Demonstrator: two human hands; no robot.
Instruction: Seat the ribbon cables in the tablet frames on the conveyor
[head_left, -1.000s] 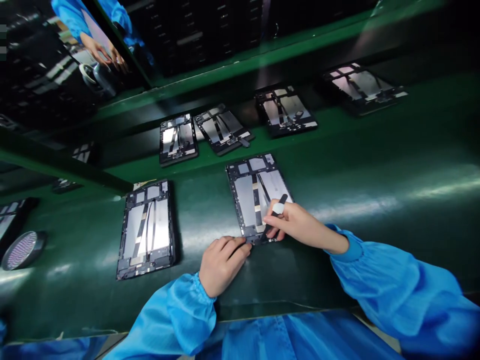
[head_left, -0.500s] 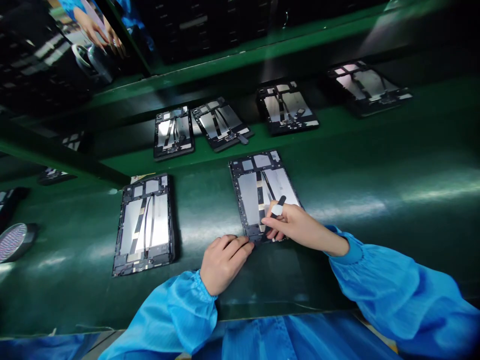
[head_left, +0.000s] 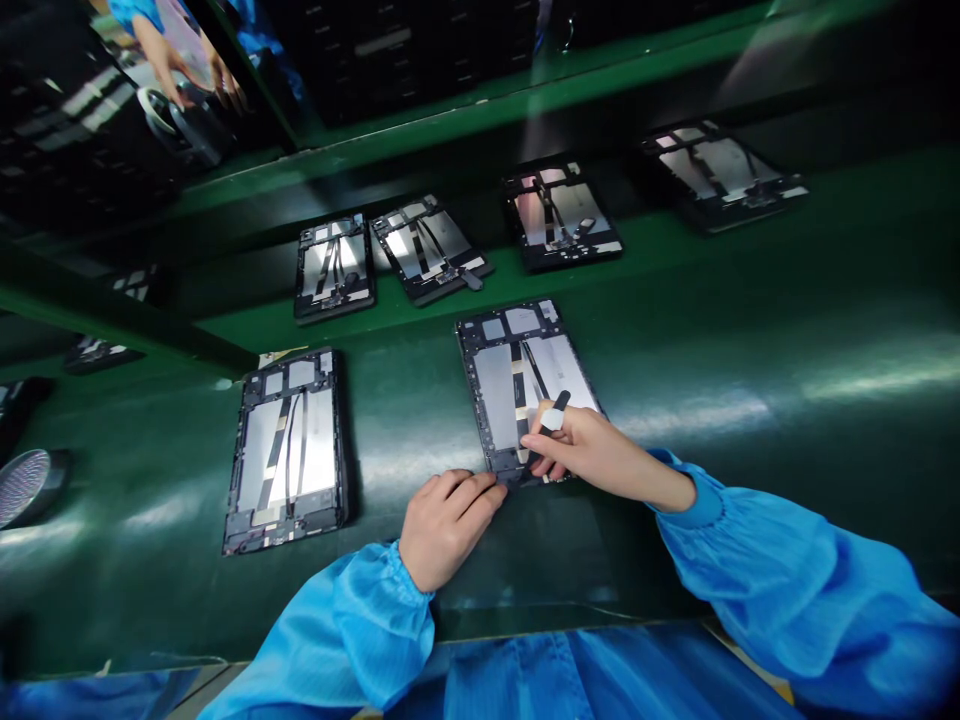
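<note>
An opened tablet point(head_left: 495, 385) lies in front of me, its inside facing up, with silvery plates, dark ribbon cables and a black frame. My right hand point(head_left: 574, 440) is closed around a short black stick-like tool point(head_left: 556, 412) with a white band, held over the tablet's lower part. The tool's lower end is largely hidden by the fingers. My left hand point(head_left: 452, 525) lies with its fingers extended, fingertips touching the tablet's lower left corner; it holds nothing that I can see.
Another opened tablet point(head_left: 289, 450) lies to the left. Several more, including one tablet point(head_left: 562, 215), sit in a row farther back. A green post point(head_left: 127, 315) crosses at left near a round dark object point(head_left: 34, 487). Another person's hands point(head_left: 176, 65) show at upper left.
The back row of tablets has slid slightly left, while the two front tablets stay nearly in place. My hands have barely moved. The other person's hands have shifted slightly.
</note>
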